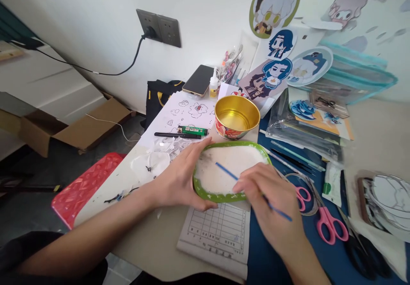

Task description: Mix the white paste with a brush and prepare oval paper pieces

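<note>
A shallow oblong container with a green rim (pixel 221 198) and a whitish surface inside sits in front of me, with a few grey smudges at its upper left. My left hand (pixel 181 178) grips it by its left end, thumb low and fingers along the far side. Pinched in my right hand (pixel 270 204) is a thin blue stick (pixel 226 170), whose far end lies over the white surface. I cannot tell if that end touches it. Just behind the container stands a round tin with a gold inside (pixel 237 113). A printed grid booklet (pixel 216 231) lies partly under the container.
Paper scraps (pixel 166 148), a black pen (pixel 176 135) and a green lighter-like object (pixel 194 130) lie left. A phone (pixel 199 80) and small white bottle (pixel 213 84) are behind. Pink scissors (pixel 331 225), black scissors (pixel 365 251) and a white tube (pixel 333 184) lie on the blue mat.
</note>
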Motion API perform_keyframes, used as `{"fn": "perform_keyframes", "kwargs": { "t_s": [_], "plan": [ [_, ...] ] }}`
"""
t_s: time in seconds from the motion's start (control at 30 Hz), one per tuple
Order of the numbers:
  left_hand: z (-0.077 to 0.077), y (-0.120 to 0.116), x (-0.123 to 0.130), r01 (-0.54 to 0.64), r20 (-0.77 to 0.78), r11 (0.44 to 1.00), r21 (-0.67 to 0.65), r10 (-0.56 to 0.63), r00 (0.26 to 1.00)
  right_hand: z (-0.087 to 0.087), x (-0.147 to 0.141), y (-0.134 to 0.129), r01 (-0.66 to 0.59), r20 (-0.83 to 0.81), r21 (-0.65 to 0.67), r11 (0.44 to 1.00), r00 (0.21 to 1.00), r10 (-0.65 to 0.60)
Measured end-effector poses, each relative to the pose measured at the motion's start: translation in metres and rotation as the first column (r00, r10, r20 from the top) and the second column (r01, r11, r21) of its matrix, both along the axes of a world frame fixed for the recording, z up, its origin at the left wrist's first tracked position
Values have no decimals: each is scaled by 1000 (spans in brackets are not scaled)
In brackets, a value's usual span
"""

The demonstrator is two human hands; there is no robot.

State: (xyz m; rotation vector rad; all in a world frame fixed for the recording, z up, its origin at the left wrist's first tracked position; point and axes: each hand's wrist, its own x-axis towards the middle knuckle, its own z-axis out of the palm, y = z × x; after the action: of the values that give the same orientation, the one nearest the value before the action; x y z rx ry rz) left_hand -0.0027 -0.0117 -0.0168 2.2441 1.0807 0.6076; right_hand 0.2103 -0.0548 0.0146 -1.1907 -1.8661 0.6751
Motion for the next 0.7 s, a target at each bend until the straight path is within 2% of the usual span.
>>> {"fn": "perform_keyframes", "kwargs": {
  "t_s": [0.13, 0.23, 0.37, 0.47, 0.6, 0.7],
  "plan": [
    [1, 0, 0, -7, 5, 1000, -22, 7, 1000, 1, 6, -4, -4, -63, -71, 997, 998, -1],
    [1, 0, 0, 6, 11, 1000, -17, -5, 1000, 2, 14, -8, -74, -73, -118, 990, 995, 66],
    [1, 0, -1, 8, 8, 1000, -23, -8, 1000, 4, 26, -10, -43, -52, -142, 989, 998, 36],
    [3, 0, 0, -3, 3, 999, -37, 3, 1000, 3, 33, -10, -144, -63, -271, 952, 989, 131],
    [4, 0, 0, 4, -7, 999, -39, -4, 1000, 2, 41, -10, -40, -91, -362, 931, 996, 7],
    [2, 1, -1, 7, -5, 1000, -26, -7, 1000, 2, 45, -10, -95, -109, -385, 918, 992, 57]
  ]
}}
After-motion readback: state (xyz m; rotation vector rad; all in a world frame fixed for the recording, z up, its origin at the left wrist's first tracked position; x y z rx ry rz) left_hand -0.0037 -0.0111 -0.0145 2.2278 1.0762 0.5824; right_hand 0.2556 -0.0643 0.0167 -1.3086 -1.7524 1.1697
